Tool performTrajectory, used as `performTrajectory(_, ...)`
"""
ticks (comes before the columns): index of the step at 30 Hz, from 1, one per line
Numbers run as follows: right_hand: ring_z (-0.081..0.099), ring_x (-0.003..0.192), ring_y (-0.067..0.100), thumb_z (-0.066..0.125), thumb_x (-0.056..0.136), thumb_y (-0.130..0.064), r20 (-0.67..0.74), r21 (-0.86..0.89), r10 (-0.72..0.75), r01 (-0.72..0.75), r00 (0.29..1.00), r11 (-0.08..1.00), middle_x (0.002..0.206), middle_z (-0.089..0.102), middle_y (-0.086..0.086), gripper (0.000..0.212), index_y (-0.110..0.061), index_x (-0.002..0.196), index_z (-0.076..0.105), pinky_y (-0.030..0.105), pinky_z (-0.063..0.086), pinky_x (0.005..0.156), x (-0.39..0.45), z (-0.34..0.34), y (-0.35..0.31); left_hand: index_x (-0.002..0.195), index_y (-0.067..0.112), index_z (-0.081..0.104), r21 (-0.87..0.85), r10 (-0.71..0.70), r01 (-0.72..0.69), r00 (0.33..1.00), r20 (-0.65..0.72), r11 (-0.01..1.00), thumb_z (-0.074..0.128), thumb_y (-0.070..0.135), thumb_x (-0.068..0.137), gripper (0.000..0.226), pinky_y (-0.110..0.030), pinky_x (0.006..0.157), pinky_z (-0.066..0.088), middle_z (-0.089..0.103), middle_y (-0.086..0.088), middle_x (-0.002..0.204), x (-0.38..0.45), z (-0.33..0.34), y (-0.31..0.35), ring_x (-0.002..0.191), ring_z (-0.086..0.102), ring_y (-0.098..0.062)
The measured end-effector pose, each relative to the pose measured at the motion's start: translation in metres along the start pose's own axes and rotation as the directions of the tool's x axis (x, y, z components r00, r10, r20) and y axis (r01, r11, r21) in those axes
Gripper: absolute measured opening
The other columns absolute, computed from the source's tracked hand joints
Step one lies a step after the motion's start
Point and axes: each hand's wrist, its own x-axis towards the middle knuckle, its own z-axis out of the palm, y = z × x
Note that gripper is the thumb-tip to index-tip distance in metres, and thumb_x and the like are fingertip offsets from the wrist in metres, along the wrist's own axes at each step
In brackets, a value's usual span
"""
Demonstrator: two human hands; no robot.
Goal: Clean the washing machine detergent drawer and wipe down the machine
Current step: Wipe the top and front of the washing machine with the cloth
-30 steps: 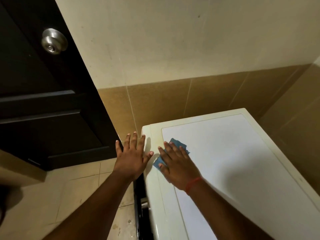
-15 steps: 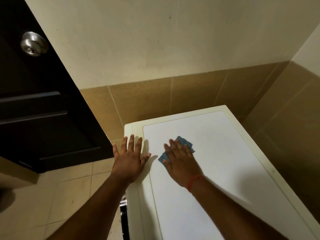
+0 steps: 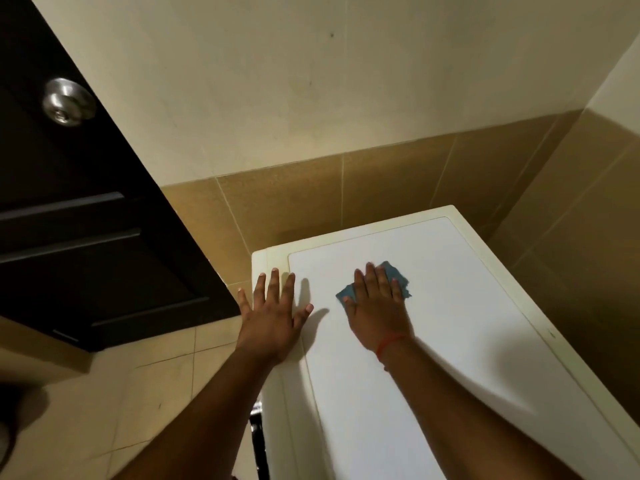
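Your right hand lies flat, fingers straight, pressing a blue cloth onto the white top panel of the washing machine. Cloth edges show beyond the fingertips and beside the thumb. Your left hand rests open, fingers spread, on the machine's cream left edge. A red thread band circles your right wrist. A dark door with a metal knob stands to the left, over a tiled floor. Tan wall tiles run behind the machine.
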Motion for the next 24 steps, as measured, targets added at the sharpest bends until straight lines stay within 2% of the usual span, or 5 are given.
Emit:
performTrajectory(4,0.015,0.149,0.029,0.02,0.099,-0.053,0.01,0.076,-0.41,0.408,0.912,0.91,0.16,0.025,0.009,0.065,-0.018,0.153,0.025,0.051,0.015,0.119,-0.016,0.001,-0.071,0.157,0.029,-0.005,-0.083,-0.061,0.059,0.998,-0.019,0.995,0.0,0.069,0.091,0.078,-0.06,0.119,-0.006,-0.011,-0.003,0.166,0.015,-0.007,-0.022,0.152,-0.014,-0.026)
performTrajectory(7,0.018,0.149,0.028,0.021,0.099,-0.052,0.01,0.107,-0.459,0.455,0.888,0.884,0.159,0.027,0.008,0.065,-0.018,0.155,0.02,0.049,0.017,0.119,-0.003,0.001,-0.099,0.157,0.029,-0.004,-0.113,-0.084,0.08,0.996,-0.027,0.99,0.008,0.063,0.096,0.071,-0.058,0.12,-0.006,-0.008,-0.004,0.166,0.03,-0.013,-0.043,0.152,-0.011,-0.025)
performTrajectory(14,0.001,0.151,0.024,-0.005,0.081,-0.054,0.056,0.171,-0.18,0.168,0.982,0.971,0.164,0.01,0.003,0.084,-0.022,0.155,0.02,0.048,0.001,0.121,0.105,-0.004,-0.177,0.158,0.028,0.001,-0.192,-0.074,0.068,0.997,-0.025,0.979,0.007,0.065,0.095,0.073,-0.057,0.12,-0.005,-0.003,-0.003,0.167,0.065,-0.033,-0.114,0.153,-0.009,-0.024)
performTrajectory(19,0.01,0.15,0.024,0.035,0.095,-0.046,0.008,0.105,-0.048,0.047,0.999,0.993,0.161,0.021,0.005,0.064,-0.021,0.153,0.026,0.048,0.006,0.121,0.127,0.005,-0.199,0.158,0.027,0.005,-0.213,-0.006,0.001,1.0,-0.027,0.977,0.012,0.063,0.097,0.071,-0.057,0.12,-0.003,0.0,-0.003,0.167,0.085,-0.043,-0.159,0.153,-0.008,-0.023)
performTrajectory(24,0.021,0.147,0.031,0.041,0.095,-0.049,-0.02,0.063,0.005,-0.004,1.0,0.998,0.159,0.026,0.009,0.064,-0.02,0.151,0.028,0.05,0.013,0.12,0.039,0.004,-0.205,0.158,0.027,0.005,-0.191,0.122,-0.113,0.992,0.035,0.975,0.012,0.064,0.096,0.072,-0.059,0.12,-0.003,0.0,-0.005,0.167,0.093,-0.049,-0.159,0.153,-0.008,-0.024)
